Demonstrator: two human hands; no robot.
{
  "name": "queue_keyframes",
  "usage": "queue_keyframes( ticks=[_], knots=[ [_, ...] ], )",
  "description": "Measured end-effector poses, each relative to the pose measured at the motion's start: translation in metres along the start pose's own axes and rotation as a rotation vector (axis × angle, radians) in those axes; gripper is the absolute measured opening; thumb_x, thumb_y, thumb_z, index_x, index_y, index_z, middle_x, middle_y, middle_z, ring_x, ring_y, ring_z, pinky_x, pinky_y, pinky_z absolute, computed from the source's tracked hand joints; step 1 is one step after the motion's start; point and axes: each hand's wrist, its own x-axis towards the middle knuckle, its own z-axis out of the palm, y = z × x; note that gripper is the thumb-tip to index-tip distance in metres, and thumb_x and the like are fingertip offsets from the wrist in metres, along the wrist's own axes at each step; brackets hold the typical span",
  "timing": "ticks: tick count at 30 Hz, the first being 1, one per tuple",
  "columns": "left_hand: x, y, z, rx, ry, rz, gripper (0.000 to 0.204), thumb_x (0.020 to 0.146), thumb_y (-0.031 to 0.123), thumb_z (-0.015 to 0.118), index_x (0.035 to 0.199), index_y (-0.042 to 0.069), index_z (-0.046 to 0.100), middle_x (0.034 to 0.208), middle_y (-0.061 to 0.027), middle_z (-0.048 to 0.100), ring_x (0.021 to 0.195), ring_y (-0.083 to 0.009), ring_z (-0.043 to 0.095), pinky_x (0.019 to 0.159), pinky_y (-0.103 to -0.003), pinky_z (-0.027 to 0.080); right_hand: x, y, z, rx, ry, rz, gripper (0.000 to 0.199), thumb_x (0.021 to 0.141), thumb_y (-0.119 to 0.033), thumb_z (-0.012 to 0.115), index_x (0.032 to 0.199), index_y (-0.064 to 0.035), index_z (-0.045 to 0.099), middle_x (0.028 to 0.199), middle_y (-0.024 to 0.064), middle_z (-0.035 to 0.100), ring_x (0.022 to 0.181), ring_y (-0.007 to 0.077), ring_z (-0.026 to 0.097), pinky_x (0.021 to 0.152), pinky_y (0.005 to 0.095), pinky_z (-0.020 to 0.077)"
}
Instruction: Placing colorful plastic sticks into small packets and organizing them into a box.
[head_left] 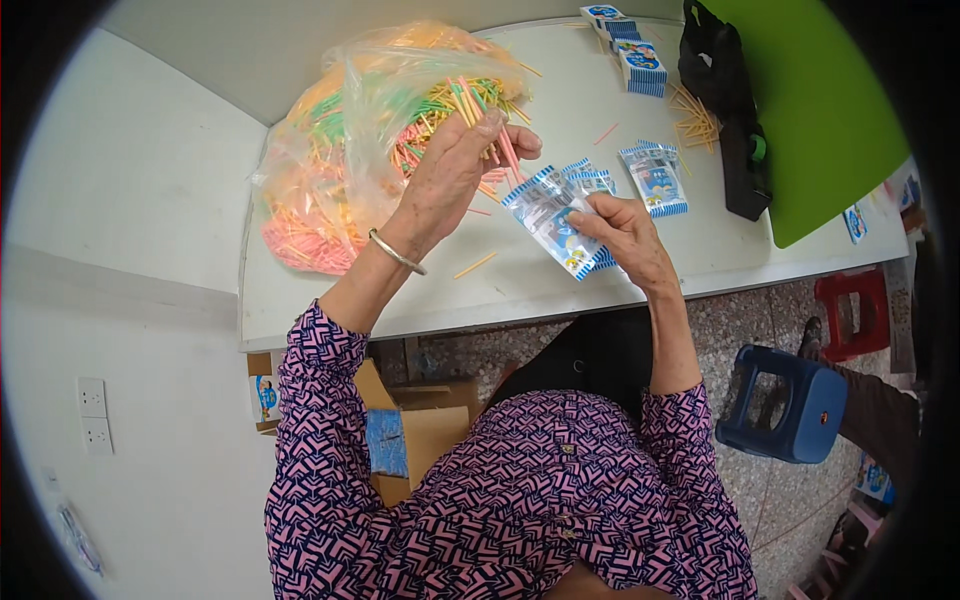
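Partly behind left hand point(455, 165): coloured sticks point(466, 101)

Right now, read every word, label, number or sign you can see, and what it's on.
No text is clear enough to quote.
Blue-and-white packet in the right hand: too blurred to read.
Flat packets on the table: too small.
Stacked packets at its far edge: too small.
Printed piece at its right end: too small.
Blue stool: reddish mark, unreadable.

A blue stool point(812, 412) and a red stool point(874, 312) are on speckled floor point(735, 318), white sockets point(94, 416) at left.
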Motion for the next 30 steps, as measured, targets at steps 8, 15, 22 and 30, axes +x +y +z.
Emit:
queue_keyframes(
  ticks=[8,15,22,30],
  knots=[
    [-0.006,0.007,0.011,0.02,-0.009,0.082,0.048,0.097,0.037,0.041,0.093,-0.006,0.063,0.087,-0.011,0.065,0.086,-0.0158,0.061,0.082,-0.029,0.047,-0.003,0.01,-0.004,0.117,-0.073,0.08,0.025,0.086,-0.019,0.065,0.095,0.0037,0.067,0.073,-0.0008,0.062,0.064,0.0025,0.051,0.057,0.0176,0.0395],
    [-0.012,0.002,0.013,0.072,0.017,0.129,0.045,0.098,0.035,0.039,0.095,-0.005,0.059,0.089,-0.0104,0.064,0.084,-0.015,0.059,0.081,-0.029,0.045,-0.007,0.008,-0.003,0.168,-0.09,0.067,0.023,0.086,-0.018,0.064,0.092,0.0043,0.067,0.074,-0.0001,0.063,0.064,0.0028,0.051,0.058,0.0181,0.0407],
    [-0.019,0.001,0.013,0.19,0.018,0.122,0.042,0.099,0.035,0.038,0.095,-0.004,0.055,0.087,-0.0109,0.063,0.083,-0.0143,0.058,0.08,-0.03,0.045,-0.007,0.012,-0.002,0.163,-0.114,0.074,0.024,0.087,-0.017,0.063,0.097,0.0045,0.067,0.077,0.001,0.064,0.069,0.0036,0.053,0.062,0.0186,0.0426],
    [-0.019,-0.002,0.011,0.221,0.009,0.136,0.037,0.099,0.031,0.038,0.098,-0.004,0.052,0.087,-0.0102,0.062,0.082,-0.0139,0.058,0.078,-0.028,0.046,-0.012,0.01,-0.002,0.183,-0.132,0.087,0.025,0.087,-0.017,0.063,0.099,0.0043,0.067,0.08,0.0019,0.064,0.072,0.0046,0.054,0.065,0.0196,0.0434]
  ],
)
